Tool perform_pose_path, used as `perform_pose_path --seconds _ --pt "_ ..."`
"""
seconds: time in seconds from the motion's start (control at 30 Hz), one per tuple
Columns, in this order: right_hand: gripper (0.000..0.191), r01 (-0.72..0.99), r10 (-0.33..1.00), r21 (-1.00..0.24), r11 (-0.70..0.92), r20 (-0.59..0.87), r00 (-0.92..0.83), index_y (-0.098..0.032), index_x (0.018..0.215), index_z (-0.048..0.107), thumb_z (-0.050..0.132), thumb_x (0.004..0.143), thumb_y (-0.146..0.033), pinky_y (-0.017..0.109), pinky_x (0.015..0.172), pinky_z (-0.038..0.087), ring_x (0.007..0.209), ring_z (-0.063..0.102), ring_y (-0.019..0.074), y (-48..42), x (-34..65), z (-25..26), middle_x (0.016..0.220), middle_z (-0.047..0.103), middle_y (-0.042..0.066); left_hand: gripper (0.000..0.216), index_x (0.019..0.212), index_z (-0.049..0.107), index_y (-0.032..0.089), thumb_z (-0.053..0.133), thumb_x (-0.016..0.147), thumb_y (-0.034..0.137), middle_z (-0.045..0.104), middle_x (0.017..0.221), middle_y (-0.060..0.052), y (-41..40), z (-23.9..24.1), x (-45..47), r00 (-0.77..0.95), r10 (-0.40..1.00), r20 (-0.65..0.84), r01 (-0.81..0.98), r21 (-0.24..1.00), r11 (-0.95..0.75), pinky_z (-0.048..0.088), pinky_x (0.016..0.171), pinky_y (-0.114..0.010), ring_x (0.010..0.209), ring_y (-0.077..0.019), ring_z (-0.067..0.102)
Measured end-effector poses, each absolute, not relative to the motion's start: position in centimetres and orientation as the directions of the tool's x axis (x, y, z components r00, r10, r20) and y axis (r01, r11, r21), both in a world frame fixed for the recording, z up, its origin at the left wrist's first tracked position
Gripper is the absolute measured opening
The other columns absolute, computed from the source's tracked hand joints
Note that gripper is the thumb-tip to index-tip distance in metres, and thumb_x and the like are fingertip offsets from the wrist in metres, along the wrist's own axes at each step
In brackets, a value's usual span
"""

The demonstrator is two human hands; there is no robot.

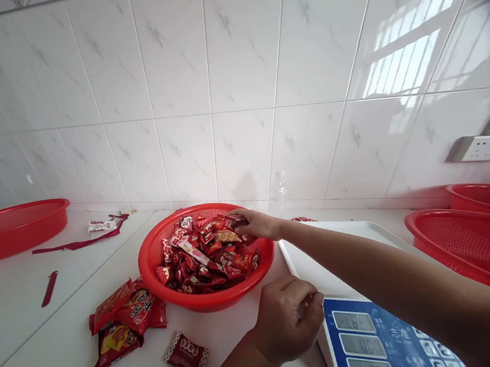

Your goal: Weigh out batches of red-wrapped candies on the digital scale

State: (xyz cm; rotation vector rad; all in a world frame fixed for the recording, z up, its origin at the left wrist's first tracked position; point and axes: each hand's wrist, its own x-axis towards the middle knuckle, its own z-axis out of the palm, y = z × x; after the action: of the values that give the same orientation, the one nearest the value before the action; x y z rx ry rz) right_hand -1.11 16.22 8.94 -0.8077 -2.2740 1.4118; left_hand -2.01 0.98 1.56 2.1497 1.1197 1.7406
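Observation:
A red plastic basket (155, 248) full of several red-wrapped candies (204, 258) sits on the white counter. My right hand (255, 223) reaches into the basket's far right side, fingers closed around candies. My left hand (287, 316) is curled into a loose fist at the near corner of a white scale tray (315, 266), touching its edge. Below the tray is the blue scale panel (375, 342) with three displays. A few larger red snack packets (125, 318) lie left of the basket, and one dotted red packet (186, 356) lies near my left forearm.
A shallow red basket (15, 228) stands at the far left, two more red baskets (474, 241) at the right. A red ribbon (80, 241) and a small white label (100, 225) lie behind. A wall socket (484, 148) is on the tiled wall.

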Motion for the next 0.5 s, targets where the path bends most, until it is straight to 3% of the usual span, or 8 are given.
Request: perform_pose_path --seconds 0.3,0.4,0.5 --pt "0.044 0.300 0.701 -0.917 0.264 -0.031 -0.713 -0.023 0.118 0.051 0.068 0.078 -0.018 0.023 0.054 0.055 0.068 0.059 0.0109 16.3 7.7 12.4 0.099 0.065 0.004 0.019 0.072 0.056 0.017 0.046 0.089 0.020 0.057 0.065 -0.002 1.1 1.3 -2.4 0.103 0.647 0.755 0.467 0.538 -0.702 0.042 0.059 -0.022 0.060 -0.0127 0.053" --pt "0.036 0.380 0.733 -0.889 0.255 -0.078 -0.676 -0.021 0.115 0.056 0.067 0.080 -0.024 0.023 0.057 0.055 0.074 0.061 0.0134 16.1 11.8 12.6 0.096 0.065 0.005 0.019 0.074 0.055 0.017 0.046 0.090 0.020 0.057 0.065 -0.002 1.2 1.4 -2.6 0.112 0.644 0.757 0.488 0.522 -0.699 0.043 0.060 -0.023 0.062 -0.0128 0.054" --pt "0.032 0.456 0.762 -0.854 0.251 -0.116 -0.638 -0.019 0.116 0.059 0.062 0.085 -0.026 0.024 0.064 0.055 0.088 0.061 0.0166 15.8 15.2 12.7 0.105 0.064 0.008 0.019 0.075 0.055 0.018 0.045 0.091 0.020 0.057 0.066 -0.001 1.2 1.6 -2.7 0.123 0.643 0.756 0.495 0.515 -0.700 0.044 0.060 -0.022 0.062 -0.0127 0.055"
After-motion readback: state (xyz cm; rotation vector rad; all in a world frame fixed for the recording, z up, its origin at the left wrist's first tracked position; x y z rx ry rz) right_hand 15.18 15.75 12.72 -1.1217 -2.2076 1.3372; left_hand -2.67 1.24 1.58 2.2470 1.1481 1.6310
